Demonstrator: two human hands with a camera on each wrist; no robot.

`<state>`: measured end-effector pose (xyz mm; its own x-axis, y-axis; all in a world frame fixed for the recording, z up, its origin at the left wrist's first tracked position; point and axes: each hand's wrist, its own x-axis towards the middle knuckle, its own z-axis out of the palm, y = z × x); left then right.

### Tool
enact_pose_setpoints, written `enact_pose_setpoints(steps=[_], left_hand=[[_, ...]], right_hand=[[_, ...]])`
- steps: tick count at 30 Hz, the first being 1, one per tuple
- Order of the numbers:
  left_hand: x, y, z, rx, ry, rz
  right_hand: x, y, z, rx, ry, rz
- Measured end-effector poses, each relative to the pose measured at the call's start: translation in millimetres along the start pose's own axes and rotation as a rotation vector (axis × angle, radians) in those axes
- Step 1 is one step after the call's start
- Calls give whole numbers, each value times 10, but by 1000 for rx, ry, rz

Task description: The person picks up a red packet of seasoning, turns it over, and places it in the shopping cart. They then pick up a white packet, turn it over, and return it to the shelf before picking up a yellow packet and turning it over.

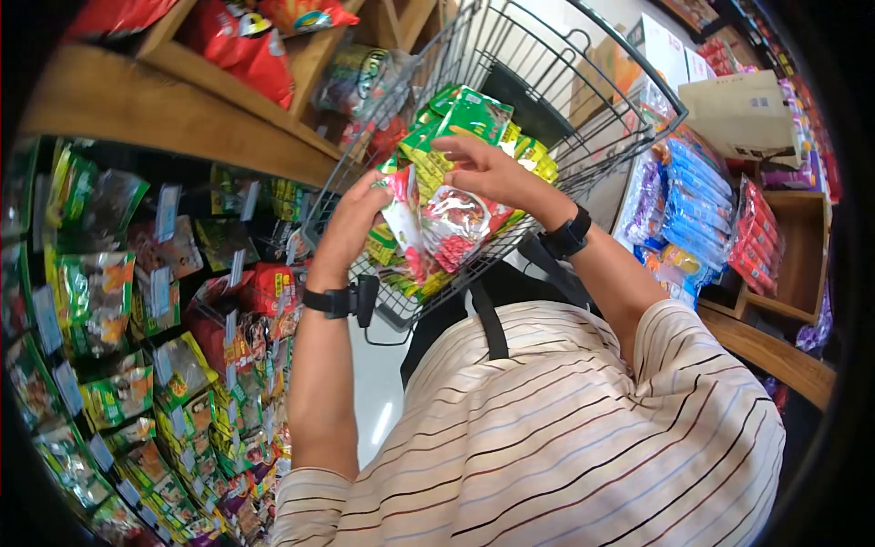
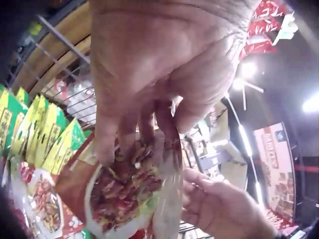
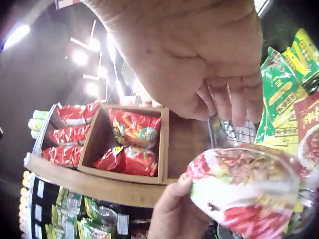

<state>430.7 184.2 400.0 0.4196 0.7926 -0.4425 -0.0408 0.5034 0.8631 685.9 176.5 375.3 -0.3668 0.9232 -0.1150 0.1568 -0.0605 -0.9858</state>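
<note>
Two bare hands work above a loaded wire cart basket (image 1: 682,111) at 12 o'clock in the head view, with one printed food packet (image 3: 244,194) between them. The packet, white and red with a bowl of meaty food pictured on it, sits on the 6 o'clock side of the green-and-yellow snack pouches (image 1: 478,114) heaped in the basket. To handle it well, I would support it from low down as well as at the edge, since the glossy film looks slippery and liable to sag; it also seems wise to keep it clear of the basket wires, which could snag it. (Whether the pink-and-white strip (image 1: 404,223) beside the left hand is this packet's side or another packet, I cannot tell.)

As for grip, the left hand (image 1: 351,219), at 10 o'clock, does the holding: its fingers fold over the packet, and in the right wrist view its thumb presses the edge. The right hand (image 1: 492,173), at 1 o'clock, has its fingers loosely parted and pinches nothing; whether a fingertip brushes the packet is unclear. A flat right palm under the lower edge would probably steady it. Hanging pouches (image 1: 96,305) line the rack around 9 o'clock, and blue packs (image 1: 697,196) sit between 2 and 3.
</note>
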Motion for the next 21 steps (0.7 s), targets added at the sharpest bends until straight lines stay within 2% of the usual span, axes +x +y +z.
enact_pose_setpoints(steps=[3, 4, 6, 7, 11, 14, 15, 19, 20, 21], left_hand=[[-516, 428, -332, 195, -116, -57], [-671, 474, -360, 66, -110, -45], [-970, 653, -493, 45, -142, -57], [-1086, 656, -534, -61, -133, 15], [-1511, 758, -557, -259, -23, 135], [-1715, 675, -804, -118, 169, 321], [-1756, 557, -935, -429, 61, 331], [-2009, 295, -1019, -789, 120, 533], [-2056, 224, -986, -843, 21, 500], [-2097, 126, -1024, -775, -36, 521]], right_hand=[[112, -400, 272, -198, -108, -222], [146, -533, 364, -203, -185, -192], [200, -802, 538, -221, -341, -129], [184, -952, 631, -230, -368, -148], [214, -1157, 938, -61, -585, 40], [130, -1308, 1224, 59, -485, 36], [132, -1322, 1300, 103, -463, 27], [177, -1463, 1533, 320, -329, -4], [208, -1508, 1564, 299, -292, 28], [234, -1547, 1588, 278, -253, 62]])
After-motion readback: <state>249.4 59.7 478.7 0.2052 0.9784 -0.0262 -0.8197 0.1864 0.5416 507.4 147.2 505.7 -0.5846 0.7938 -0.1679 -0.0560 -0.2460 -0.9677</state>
